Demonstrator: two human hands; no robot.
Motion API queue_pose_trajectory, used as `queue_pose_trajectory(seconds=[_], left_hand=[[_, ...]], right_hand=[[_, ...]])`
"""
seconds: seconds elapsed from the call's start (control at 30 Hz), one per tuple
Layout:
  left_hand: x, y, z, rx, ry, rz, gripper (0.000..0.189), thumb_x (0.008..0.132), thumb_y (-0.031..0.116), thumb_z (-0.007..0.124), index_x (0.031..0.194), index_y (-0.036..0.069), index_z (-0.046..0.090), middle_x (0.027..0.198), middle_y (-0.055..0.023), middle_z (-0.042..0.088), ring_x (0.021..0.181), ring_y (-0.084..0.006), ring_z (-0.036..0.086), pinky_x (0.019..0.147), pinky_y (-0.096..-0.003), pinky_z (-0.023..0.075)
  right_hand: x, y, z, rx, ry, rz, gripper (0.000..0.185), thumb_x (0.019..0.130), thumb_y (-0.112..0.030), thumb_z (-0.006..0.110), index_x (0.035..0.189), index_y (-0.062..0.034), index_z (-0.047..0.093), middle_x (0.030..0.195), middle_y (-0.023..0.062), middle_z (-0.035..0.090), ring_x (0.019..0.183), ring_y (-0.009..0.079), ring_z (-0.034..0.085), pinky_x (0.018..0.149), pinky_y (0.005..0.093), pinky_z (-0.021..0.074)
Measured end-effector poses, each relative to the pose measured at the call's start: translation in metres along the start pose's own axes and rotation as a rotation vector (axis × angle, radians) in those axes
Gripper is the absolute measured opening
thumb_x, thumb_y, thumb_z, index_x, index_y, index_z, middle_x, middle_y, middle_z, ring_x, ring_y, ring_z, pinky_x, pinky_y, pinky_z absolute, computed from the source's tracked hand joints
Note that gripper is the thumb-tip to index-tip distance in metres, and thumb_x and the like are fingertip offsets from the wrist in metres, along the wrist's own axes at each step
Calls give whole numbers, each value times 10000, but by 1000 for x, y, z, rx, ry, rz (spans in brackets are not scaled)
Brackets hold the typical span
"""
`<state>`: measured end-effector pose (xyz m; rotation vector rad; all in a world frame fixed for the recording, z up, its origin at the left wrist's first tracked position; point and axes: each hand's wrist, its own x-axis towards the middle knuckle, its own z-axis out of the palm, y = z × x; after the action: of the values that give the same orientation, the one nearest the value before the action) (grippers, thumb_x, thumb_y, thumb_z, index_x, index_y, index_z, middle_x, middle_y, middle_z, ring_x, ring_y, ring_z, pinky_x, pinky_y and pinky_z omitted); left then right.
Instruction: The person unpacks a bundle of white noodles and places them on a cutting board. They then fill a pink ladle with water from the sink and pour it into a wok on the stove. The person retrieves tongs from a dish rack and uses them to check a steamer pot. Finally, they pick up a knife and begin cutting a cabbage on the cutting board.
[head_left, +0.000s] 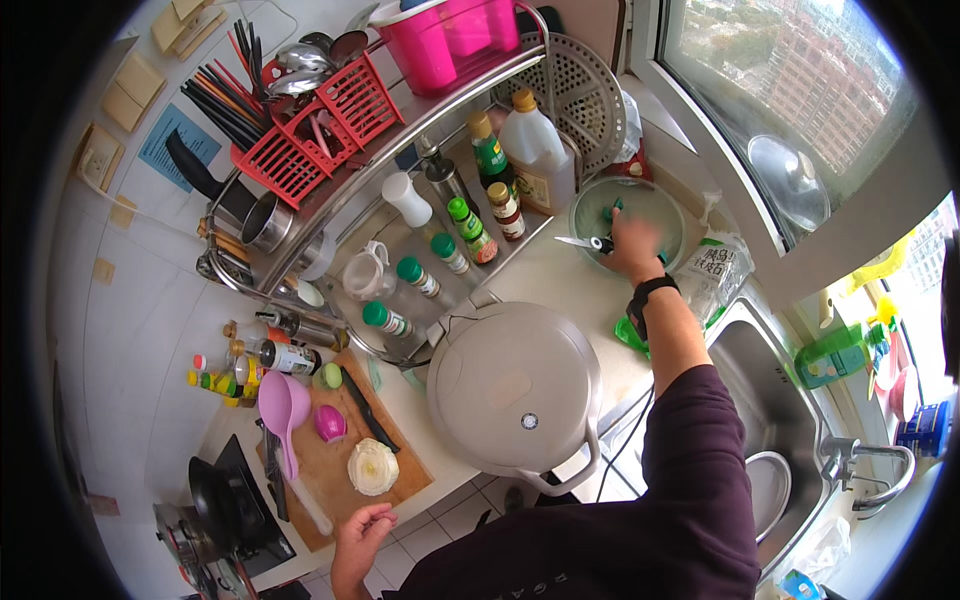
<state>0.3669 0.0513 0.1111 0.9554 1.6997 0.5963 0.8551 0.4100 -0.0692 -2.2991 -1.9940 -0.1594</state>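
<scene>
My right hand (636, 244), blurred, reaches over a clear glass bowl (670, 196) on the counter. A pair of scissors (581, 242) shows its blades pointing left from under the palm, and a small teal piece (616, 204) is at the fingertips. The hand hides their handles, so I cannot tell what it grips. Low in the view my left hand (364, 536) is empty, its fingers loosely bent, near the front edge of a wooden cutting board (409, 480). On the board are a cut cabbage (373, 466), a peeled red onion (330, 424), a green vegetable piece (330, 376) and a black knife (369, 410).
A large lidded electric pot (514, 382) stands between the board and bowl. Behind it, a metal rack (405, 142) holds bottles and utensils. A plastic bag (712, 277) lies beside the bowl. To the right is a steel sink (757, 397); a black wok (217, 495) sits left.
</scene>
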Motion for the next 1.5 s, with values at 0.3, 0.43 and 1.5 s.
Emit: queue_pose_trajectory(seconds=[0.3, 0.43, 1.5], left_hand=[[22, 0, -3, 51, -130, 104, 272, 898, 68, 585, 1152, -27, 581, 993, -97, 657, 909, -141, 616, 824, -278, 497], [48, 0, 6, -117, -378, 258, 293, 889, 121, 613, 1144, -21, 585, 1013, -97, 650, 927, -165, 618, 837, -291, 496], [-254, -80, 249, 453, -1997, 171, 389, 959, 355, 521, 1167, 28, 503, 856, -78, 632, 617, -157, 620, 466, -247, 499]], right_hand=[[-28, -5, -93, 493, 237, 117, 556, 711, -115, 625, 1239, -117, 450, 1133, 128, 579, 1046, 336, 566, 814, 442, 486], [-121, -17, -180, 860, 304, 31, 556, 727, -106, 672, 1241, -78, 462, 1039, 166, 619, 840, 264, 647, 724, 381, 512], [-790, -77, -298, 1822, 901, 715, 645, 791, -215, 688, 1320, -6, 387, 1120, 77, 492, 1006, 151, 509, 907, 295, 433]])
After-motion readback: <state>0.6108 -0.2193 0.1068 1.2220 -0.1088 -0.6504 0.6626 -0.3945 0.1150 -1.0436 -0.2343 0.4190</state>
